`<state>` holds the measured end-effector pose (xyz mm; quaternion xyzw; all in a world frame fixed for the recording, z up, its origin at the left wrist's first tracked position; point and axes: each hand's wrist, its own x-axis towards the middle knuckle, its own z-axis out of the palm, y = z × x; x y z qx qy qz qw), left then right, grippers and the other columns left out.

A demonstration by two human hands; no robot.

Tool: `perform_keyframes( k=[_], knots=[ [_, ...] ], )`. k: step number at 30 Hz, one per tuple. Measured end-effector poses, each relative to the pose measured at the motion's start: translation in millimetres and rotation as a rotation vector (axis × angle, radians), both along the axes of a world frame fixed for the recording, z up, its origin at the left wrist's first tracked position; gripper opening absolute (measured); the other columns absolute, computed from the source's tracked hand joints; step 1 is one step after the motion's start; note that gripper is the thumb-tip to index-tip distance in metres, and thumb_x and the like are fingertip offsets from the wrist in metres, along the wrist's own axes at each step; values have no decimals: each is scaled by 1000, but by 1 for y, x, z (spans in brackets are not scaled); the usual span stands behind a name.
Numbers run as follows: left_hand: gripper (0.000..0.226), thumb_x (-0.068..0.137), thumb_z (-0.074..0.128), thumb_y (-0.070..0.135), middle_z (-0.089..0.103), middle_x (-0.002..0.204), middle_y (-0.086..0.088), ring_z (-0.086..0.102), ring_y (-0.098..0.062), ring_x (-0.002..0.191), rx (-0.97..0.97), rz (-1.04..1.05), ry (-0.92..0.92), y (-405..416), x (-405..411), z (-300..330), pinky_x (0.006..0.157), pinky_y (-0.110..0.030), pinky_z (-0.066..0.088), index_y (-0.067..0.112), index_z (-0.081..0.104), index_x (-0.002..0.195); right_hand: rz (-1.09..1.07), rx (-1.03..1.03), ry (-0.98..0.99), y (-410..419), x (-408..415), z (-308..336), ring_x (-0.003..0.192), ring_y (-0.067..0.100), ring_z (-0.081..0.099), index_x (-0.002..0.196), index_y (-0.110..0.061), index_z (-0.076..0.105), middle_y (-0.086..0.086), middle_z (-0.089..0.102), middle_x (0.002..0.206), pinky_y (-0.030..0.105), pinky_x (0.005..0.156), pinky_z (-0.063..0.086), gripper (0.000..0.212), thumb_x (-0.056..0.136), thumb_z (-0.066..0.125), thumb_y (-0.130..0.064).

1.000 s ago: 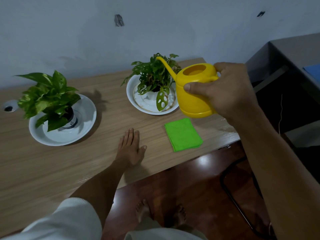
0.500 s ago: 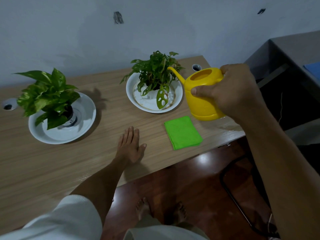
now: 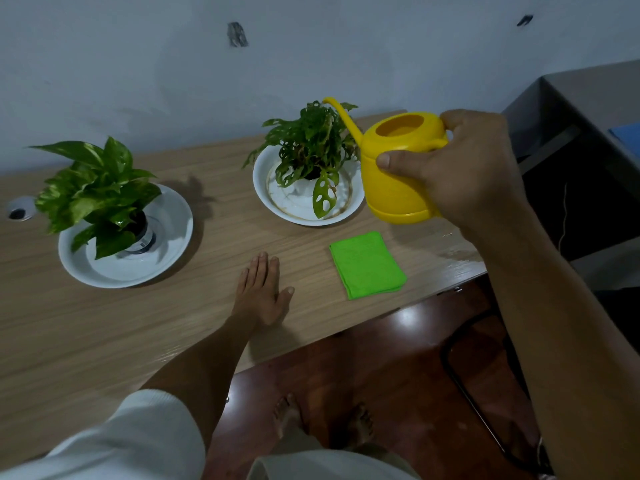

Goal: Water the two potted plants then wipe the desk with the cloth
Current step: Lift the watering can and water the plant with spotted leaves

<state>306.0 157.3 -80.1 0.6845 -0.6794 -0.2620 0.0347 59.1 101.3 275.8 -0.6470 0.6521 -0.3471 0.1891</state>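
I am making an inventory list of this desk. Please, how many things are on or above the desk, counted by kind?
Potted plants: 2, one at left, one at right
White dishes: 2, left, right
Green cloth: 1
Yellow watering can: 1, held in the right hand
Total: 6

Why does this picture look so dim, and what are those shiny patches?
Head view: lighting is dim and bluish. Glare shows on the desk corner near the right hand, and on the red floor. The left plant casts a soft shadow on the wood. The wide lens bends the desk edge.
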Motion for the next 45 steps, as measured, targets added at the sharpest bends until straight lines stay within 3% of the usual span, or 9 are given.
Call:
perform_keyframes(
  k=[3,8,12,15,23,29,35,41,45],
  knots=[
    [91,89,13,71,-15,172,-6,-16,-20,158,-1,-2,2,0,1,-1,127,-41,-11,23,-5,164,35,31,-6,3,2,1,90,20,68,82,-31,62,-1,69,96,40,81,58,41,64,93,-52],
    [89,91,16,69,-13,172,-6,-16,-21,159,-12,-2,1,0,0,0,127,-41,-11,21,-3,164,63,59,47,4,1,0,91,35,70,101,-1,71,22,72,102,54,77,59,91,47,77,-74],
    [86,94,21,66,-14,172,-7,-16,-21,159,-12,-2,7,1,0,2,127,-41,-11,21,-3,164,81,102,79,4,-7,-3,87,29,67,90,-8,65,14,68,95,43,72,54,71,52,83,-66],
    [86,95,20,66,-14,172,-7,-16,-21,159,-9,-10,0,2,0,2,127,-41,-11,20,-4,164,60,122,85,1,-15,-7,91,24,58,103,-9,67,11,60,101,33,74,43,71,57,92,-57],
    [82,100,29,62,-9,172,-8,-12,-23,159,-33,3,19,2,0,-2,128,-43,-7,20,0,164,-88,83,193,-4,-22,-13,86,22,50,95,-10,60,14,57,98,31,70,33,60,67,92,-52],
    [82,100,28,62,-12,172,-7,-15,-22,159,-13,-6,18,2,1,0,127,-42,-9,20,-3,164,-113,8,133,-2,-13,-9,109,38,64,118,-3,65,21,66,119,42,83,50,76,66,92,-52],
    [83,99,28,63,-14,172,-7,-16,-21,159,-1,-7,22,1,1,0,127,-41,-10,21,-4,164,-93,0,17,3,-1,-5,102,34,67,111,-10,68,16,68,114,53,86,57,82,55,83,-67],
    [88,93,22,67,-14,172,-7,-16,-21,159,0,-4,24,0,1,1,127,-41,-11,21,-3,164,18,25,-48,9,1,-5,78,12,64,92,-29,65,-8,67,87,35,74,55,45,64,90,-53],
    [90,92,24,68,-14,172,-8,-17,-22,158,28,-23,26,-3,4,3,127,-43,-10,21,-4,164,27,77,-67,13,-1,-13,91,21,71,102,-19,71,2,74,100,41,82,60,67,56,86,-65]
  ],
)
